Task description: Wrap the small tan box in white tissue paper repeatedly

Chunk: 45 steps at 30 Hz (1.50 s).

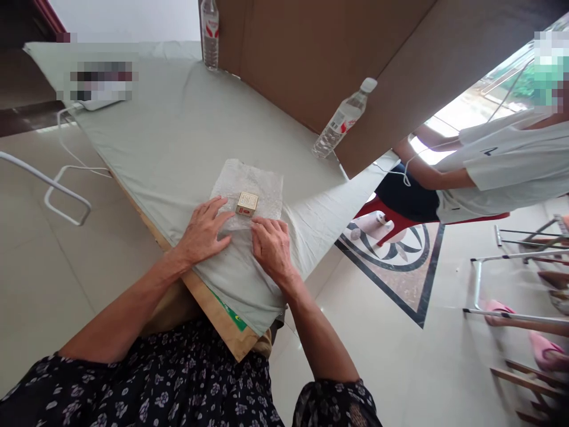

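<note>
A small beige box point(247, 203) with red and dark print rests on a sheet of clear bubble wrap point(267, 182), which lies flat on the cloth-covered table. My left hand point(204, 232) is at the left edge of the wrap, fingers spread, with nothing held. On the other side, my right hand point(272, 243) is at the wrap's near right edge with its fingers curled together. What its fingertips pinch, if anything, is too small to make out. Neither hand touches the box.
A brown cardboard panel point(302, 59) stands behind, with one water bottle point(210, 35) at its left and another, tilted-looking bottle point(340, 121) at its right. A white device point(104, 98) with a cable is at the far left. Another person's arm point(422, 169) is at the right.
</note>
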Motion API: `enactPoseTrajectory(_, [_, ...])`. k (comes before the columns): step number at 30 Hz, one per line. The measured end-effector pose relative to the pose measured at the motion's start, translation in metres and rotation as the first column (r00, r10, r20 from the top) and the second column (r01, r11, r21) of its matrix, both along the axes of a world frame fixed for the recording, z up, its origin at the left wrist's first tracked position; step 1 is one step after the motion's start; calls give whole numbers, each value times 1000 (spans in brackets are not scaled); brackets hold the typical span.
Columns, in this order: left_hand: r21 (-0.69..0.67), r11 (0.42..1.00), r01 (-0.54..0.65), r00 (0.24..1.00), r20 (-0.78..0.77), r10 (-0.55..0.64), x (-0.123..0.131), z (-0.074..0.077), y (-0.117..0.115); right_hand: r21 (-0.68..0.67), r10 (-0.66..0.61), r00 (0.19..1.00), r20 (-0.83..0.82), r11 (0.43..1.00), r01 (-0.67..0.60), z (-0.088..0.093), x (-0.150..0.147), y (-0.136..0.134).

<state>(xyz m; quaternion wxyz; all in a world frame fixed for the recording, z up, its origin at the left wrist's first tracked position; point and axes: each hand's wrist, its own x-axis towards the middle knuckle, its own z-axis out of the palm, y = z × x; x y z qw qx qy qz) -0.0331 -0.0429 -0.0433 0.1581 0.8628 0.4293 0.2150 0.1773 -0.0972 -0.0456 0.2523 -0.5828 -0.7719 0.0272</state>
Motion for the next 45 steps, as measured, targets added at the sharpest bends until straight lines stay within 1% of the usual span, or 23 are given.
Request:
enactPoseTrajectory(3, [25, 996, -85, 994, 72, 83, 11, 8, 12, 44, -50, 996, -77, 998, 53, 13, 5, 12])
enactPoseTrajectory(5, [-11, 992, -122, 983, 138, 122, 19, 12, 23, 46, -69, 989, -128, 996, 75, 20, 11, 25])
enactPoseTrajectory(7, [-77, 990, -118, 970, 204, 132, 26, 15, 35, 13, -73, 977, -201, 997, 77, 23, 17, 41])
enactPoseTrajectory(10, [-176, 979, -100, 940, 306, 151, 37, 16, 50, -65, -50, 926, -374, 998, 28, 18, 24, 69])
enactPoseTrajectory(12, [-280, 954, -110, 900, 380, 215, 43, 16, 55, -121, -42, 868, -495, 992, -20, 10, 26, 82])
enactPoseTrajectory(15, [-411, 909, -72, 836, 471, 280, 49, 13, 58, -167, -64, 794, -605, 985, -48, -2, 24, 88])
enactPoseTrajectory(17, [-445, 895, -39, 809, 511, 289, 50, 11, 57, -163, -82, 777, -624, 986, -27, -6, 21, 85])
enactPoseTrajectory(24, [-427, 904, -20, 776, 563, 283, 48, 8, 53, -122, -98, 825, -557, 992, 36, -4, 15, 71])
enactPoseTrajectory(31, [-417, 908, -34, 782, 554, 284, 47, 5, 51, -88, -115, 877, -466, 993, 83, -6, 13, 69])
enactPoseTrajectory(34, [-428, 903, -34, 784, 549, 289, 46, 6, 52, -97, -110, 876, -470, 993, 73, -9, 13, 72])
enactPoseTrajectory(37, [-453, 891, -25, 796, 530, 292, 45, 8, 54, -110, -119, 858, -500, 991, 74, -11, 16, 75])
enactPoseTrajectory(39, [-475, 880, -17, 802, 519, 295, 45, 9, 56, -51, -147, 868, -474, 989, 140, -8, 18, 72])
enactPoseTrajectory(41, [-488, 873, -10, 806, 512, 296, 46, 10, 57, 80, -184, 904, -386, 969, 232, -2, 17, 64])
enactPoseTrajectory(42, [-489, 872, -6, 810, 509, 290, 46, 11, 58, 148, -192, 925, -328, 957, 251, 1, 16, 59])
enactPoseTrajectory(43, [-486, 874, 0, 817, 504, 280, 46, 11, 59, 197, -181, 947, -266, 951, 237, 4, 13, 53])
enactPoseTrajectory(45, [-475, 880, 4, 834, 488, 260, 45, 12, 60, 211, -106, 984, -141, 968, 134, 8, 6, 44])
